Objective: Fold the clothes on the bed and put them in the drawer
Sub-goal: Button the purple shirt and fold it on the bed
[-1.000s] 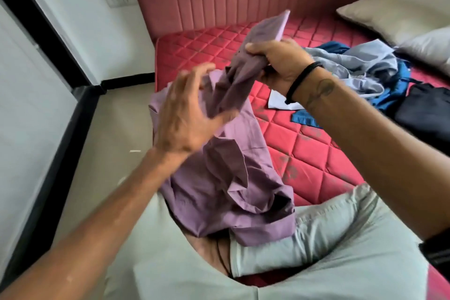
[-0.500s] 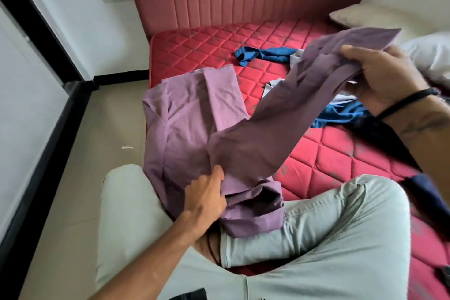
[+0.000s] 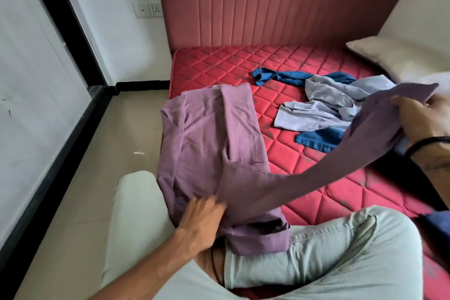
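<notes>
Head view shows a purple shirt (image 3: 209,143) spread across the left edge of a red quilted mattress (image 3: 287,153), in the centre of the frame, with its lower part lying over the person's leg in pale jeans (image 3: 341,251). One long sleeve of the shirt is drawn out toward the right edge of the frame. The right hand (image 3: 423,119), at the right edge, grips the end of that sleeve, fingers curled over the fabric; a black band sits on its wrist. The left hand (image 3: 202,221), at lower centre, rests on the shirt near the base of the sleeve; motion blur hides whether its fingers press flat or pinch the cloth, so its state cannot be told. Right of centre on the mattress lies a crumpled pale blue-grey garment (image 3: 326,107), touching and partly covering a deep blue garment (image 3: 280,77) that extends beyond it toward the upper centre and below it. A dark garment (image 3: 438,226) lies at the lower right edge. A beige pillow (image 3: 389,56) sits at upper right against a padded pink headboard (image 3: 280,2). A wall socket plate (image 3: 147,10) is at upper left.
</notes>
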Action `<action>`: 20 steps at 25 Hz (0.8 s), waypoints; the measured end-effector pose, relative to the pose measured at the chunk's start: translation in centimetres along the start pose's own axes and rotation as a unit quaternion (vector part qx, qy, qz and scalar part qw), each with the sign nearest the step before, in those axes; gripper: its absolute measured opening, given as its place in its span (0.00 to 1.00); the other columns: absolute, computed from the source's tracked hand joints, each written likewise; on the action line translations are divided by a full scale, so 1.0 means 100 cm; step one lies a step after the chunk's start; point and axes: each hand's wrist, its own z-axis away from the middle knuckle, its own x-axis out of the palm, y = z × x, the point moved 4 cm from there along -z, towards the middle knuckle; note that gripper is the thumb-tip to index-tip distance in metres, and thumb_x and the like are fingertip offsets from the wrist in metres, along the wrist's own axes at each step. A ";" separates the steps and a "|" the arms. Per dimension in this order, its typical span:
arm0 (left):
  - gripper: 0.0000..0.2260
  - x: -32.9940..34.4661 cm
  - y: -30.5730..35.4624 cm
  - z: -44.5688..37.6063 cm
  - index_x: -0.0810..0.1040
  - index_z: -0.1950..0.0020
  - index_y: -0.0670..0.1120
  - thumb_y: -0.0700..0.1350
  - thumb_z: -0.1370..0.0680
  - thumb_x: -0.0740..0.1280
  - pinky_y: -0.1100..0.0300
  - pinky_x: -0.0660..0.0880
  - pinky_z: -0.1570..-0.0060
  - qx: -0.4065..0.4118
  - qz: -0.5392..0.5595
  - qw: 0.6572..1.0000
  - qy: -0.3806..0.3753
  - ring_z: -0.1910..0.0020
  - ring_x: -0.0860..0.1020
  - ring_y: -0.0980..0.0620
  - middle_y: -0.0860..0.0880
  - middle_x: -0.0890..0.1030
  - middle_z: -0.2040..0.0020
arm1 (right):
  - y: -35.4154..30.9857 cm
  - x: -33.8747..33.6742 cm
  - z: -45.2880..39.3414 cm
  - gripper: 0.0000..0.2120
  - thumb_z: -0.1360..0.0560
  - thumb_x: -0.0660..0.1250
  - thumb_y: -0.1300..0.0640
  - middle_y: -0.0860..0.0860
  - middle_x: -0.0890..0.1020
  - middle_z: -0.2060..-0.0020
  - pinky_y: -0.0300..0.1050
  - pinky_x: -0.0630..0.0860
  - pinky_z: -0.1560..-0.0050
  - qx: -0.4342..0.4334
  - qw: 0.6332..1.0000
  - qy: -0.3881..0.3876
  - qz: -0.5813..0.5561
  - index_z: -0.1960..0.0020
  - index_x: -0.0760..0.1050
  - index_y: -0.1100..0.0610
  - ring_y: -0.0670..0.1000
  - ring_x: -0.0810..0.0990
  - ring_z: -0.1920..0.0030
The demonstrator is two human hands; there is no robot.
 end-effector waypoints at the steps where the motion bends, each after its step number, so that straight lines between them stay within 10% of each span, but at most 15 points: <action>1: 0.19 0.001 -0.005 -0.002 0.72 0.31 0.51 0.49 0.22 0.69 0.50 0.71 0.37 0.009 0.027 0.998 -0.052 0.35 0.76 0.42 0.45 0.75 0.35 | -0.003 0.007 0.001 0.05 0.30 0.71 0.54 0.52 0.80 0.60 0.51 0.78 0.53 -0.013 1.000 0.007 0.004 0.60 0.74 0.50 0.52 0.79 0.60; 4: 0.17 -0.019 -0.025 -0.020 0.80 0.37 0.52 0.52 0.25 0.73 0.62 0.74 0.50 0.047 0.122 0.975 -0.181 0.48 0.80 0.49 0.49 0.82 0.45 | -0.016 0.048 -0.001 0.02 0.31 0.69 0.58 0.52 0.79 0.62 0.49 0.77 0.55 -0.053 0.998 0.028 -0.032 0.60 0.77 0.53 0.52 0.78 0.59; 7: 0.24 -0.066 -0.029 -0.065 0.80 0.35 0.55 0.63 0.27 0.75 0.66 0.78 0.49 0.035 0.346 0.935 -0.069 0.53 0.83 0.58 0.55 0.86 0.49 | -0.026 0.124 -0.009 0.11 0.36 0.65 0.61 0.53 0.80 0.62 0.44 0.76 0.62 -0.088 0.991 0.007 -0.105 0.54 0.79 0.61 0.46 0.77 0.64; 10: 0.35 -0.074 -0.012 -0.112 0.82 0.37 0.54 0.76 0.33 0.68 0.57 0.79 0.40 0.006 0.586 0.806 -0.080 0.47 0.84 0.54 0.52 0.87 0.46 | -0.023 0.222 -0.027 0.15 0.39 0.64 0.58 0.57 0.81 0.61 0.55 0.85 0.57 -0.022 0.986 -0.024 -0.164 0.52 0.76 0.60 0.52 0.80 0.65; 13: 0.36 -0.048 -0.004 -0.132 0.83 0.39 0.52 0.78 0.33 0.66 0.56 0.76 0.39 -0.043 0.699 0.701 -0.135 0.43 0.83 0.54 0.53 0.86 0.43 | -0.019 0.319 -0.044 0.19 0.42 0.63 0.51 0.50 0.80 0.58 0.65 0.81 0.47 0.026 0.979 -0.032 -0.200 0.53 0.65 0.39 0.61 0.84 0.56; 17: 0.47 0.017 -0.026 -0.164 0.79 0.30 0.56 0.83 0.41 0.67 0.57 0.57 0.21 -0.145 0.734 0.652 -0.123 0.26 0.68 0.63 0.62 0.76 0.29 | 0.016 0.423 -0.048 0.18 0.27 0.66 0.59 0.48 0.78 0.58 0.45 0.73 0.46 0.048 0.992 -0.078 -0.091 0.41 0.65 0.51 0.58 0.80 0.52; 20: 0.57 0.065 -0.048 -0.183 0.81 0.33 0.46 0.82 0.52 0.72 0.60 0.65 0.25 -0.136 0.792 0.588 -0.088 0.32 0.76 0.59 0.51 0.80 0.33 | 0.084 0.489 -0.041 0.31 0.23 0.64 0.41 0.59 0.79 0.37 0.49 0.69 0.31 0.041 0.962 -0.245 0.111 0.27 0.65 0.57 0.60 0.78 0.35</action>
